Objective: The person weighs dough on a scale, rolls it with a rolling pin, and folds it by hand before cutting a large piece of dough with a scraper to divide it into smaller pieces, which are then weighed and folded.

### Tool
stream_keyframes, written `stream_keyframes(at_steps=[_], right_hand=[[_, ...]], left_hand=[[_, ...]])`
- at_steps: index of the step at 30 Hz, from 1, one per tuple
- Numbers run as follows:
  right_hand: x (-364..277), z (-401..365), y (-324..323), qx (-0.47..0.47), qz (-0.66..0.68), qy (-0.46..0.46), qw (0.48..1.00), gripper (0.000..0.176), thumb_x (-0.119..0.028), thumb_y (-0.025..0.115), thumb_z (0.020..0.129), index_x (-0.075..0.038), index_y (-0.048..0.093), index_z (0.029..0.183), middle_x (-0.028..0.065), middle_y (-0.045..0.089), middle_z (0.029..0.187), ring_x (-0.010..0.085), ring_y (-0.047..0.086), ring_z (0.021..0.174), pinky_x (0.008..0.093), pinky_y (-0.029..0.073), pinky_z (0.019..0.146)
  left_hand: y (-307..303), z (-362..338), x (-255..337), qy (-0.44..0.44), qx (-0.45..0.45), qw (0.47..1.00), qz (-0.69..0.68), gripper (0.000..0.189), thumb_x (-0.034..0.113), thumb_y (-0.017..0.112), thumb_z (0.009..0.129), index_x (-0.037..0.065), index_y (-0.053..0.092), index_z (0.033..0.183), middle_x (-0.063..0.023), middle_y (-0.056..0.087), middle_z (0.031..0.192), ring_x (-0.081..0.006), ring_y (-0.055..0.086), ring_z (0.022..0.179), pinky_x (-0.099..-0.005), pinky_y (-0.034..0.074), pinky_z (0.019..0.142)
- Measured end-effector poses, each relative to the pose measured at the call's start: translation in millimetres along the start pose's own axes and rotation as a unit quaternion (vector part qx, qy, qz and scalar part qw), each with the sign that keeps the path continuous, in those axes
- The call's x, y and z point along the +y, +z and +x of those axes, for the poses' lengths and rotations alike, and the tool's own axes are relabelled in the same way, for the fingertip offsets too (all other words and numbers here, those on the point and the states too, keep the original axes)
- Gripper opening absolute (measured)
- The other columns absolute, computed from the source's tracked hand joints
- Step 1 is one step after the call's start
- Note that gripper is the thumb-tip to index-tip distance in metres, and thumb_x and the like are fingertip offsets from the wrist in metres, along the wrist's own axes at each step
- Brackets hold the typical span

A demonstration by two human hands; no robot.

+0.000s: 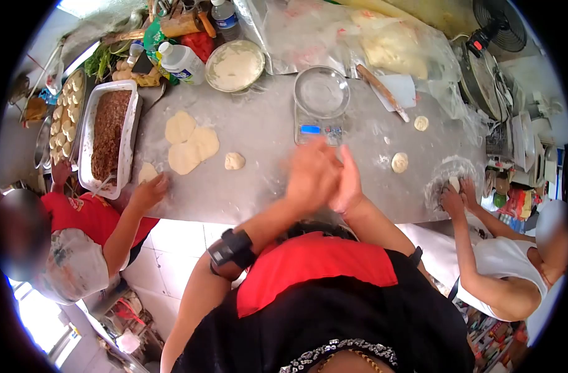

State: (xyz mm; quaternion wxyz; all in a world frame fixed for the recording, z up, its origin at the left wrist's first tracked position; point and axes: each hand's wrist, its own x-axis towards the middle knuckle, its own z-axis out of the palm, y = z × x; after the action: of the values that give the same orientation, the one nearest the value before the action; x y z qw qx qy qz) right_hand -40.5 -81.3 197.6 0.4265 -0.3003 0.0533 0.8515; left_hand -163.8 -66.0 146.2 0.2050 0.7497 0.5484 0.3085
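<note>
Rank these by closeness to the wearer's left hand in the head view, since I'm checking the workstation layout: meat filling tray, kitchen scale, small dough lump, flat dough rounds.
From the left hand:
1. kitchen scale, just beyond the hand.
2. small dough lump, to its left.
3. flat dough rounds, farther left.
4. meat filling tray, far left.

A red top (pixel 309 267) sits under a black apron-like garment (pixel 358 323), trimmed at the neck with what may be silver beading (pixel 340 351). A broad black strap (pixel 231 248) wraps the forearm above the bare left hand (pixel 312 174), and a thinner black band (pixel 415 255) sits above the right hand (pixel 348 183).
</note>
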Motion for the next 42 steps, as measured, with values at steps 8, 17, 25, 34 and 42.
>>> stream_keyframes(at_steps=[8,17,25,34,42], right_hand=[[-6.4,30.9,9.7,0.022,-0.300,-0.082,0.950,0.044,-0.041,0.053,0.088,-0.009,0.049,0.118,0.0042,0.055,0.110,0.0129,0.054,0.093,0.0300,0.046,0.081],[-97.6,89.2,-4.3,0.112,-0.730,-0.425,0.523,0.050,-0.016,0.062,0.078,-0.002,0.046,0.124,0.0147,0.052,0.120,0.0297,0.051,0.109,0.0361,0.039,0.095],[6.5,-1.1,-131.9,0.070,-0.904,-0.214,0.363,0.044,-0.016,0.065,0.070,-0.002,0.053,0.110,0.0195,0.045,0.128,0.0371,0.041,0.119,0.0380,0.038,0.097],[-26.2,-49.9,-156.6,0.175,-0.836,-0.192,0.483,0.023,-0.015,0.054,0.074,-0.006,0.052,0.095,0.0159,0.058,0.090,0.0354,0.057,0.085,0.0433,0.045,0.072],[-46.2,-56.5,-162.1,0.210,-0.827,-0.191,0.486,0.027,-0.018,0.056,0.076,-0.007,0.055,0.100,0.0153,0.062,0.090,0.0344,0.059,0.084,0.0415,0.047,0.073]], left_hand=[[-39.3,32.1,1.8,-0.032,0.053,0.988,-0.142,0.050,0.024,0.057,0.082,0.005,0.045,0.127,-0.0253,0.032,0.139,-0.0441,0.034,0.124,-0.0506,0.028,0.102],[-32.1,-45.8,-129.2,-0.217,-0.006,0.962,0.164,0.050,0.020,0.066,0.074,0.008,0.051,0.120,-0.0248,0.039,0.131,-0.0410,0.038,0.120,-0.0457,0.035,0.098],[-10.8,-77.0,-114.1,-0.196,-0.053,0.979,-0.011,0.030,0.006,0.059,0.069,0.009,0.061,0.100,-0.0160,0.054,0.108,-0.0360,0.048,0.104,-0.0416,0.042,0.089],[6.2,-71.2,-92.3,-0.191,-0.058,0.972,-0.122,0.032,0.015,0.062,0.076,0.004,0.059,0.106,-0.0168,0.058,0.110,-0.0330,0.054,0.104,-0.0388,0.043,0.089],[-3.7,-94.1,-96.4,-0.234,-0.033,0.966,-0.107,0.029,0.020,0.062,0.081,0.005,0.061,0.106,-0.0149,0.061,0.105,-0.0288,0.059,0.099,-0.0350,0.046,0.084]])
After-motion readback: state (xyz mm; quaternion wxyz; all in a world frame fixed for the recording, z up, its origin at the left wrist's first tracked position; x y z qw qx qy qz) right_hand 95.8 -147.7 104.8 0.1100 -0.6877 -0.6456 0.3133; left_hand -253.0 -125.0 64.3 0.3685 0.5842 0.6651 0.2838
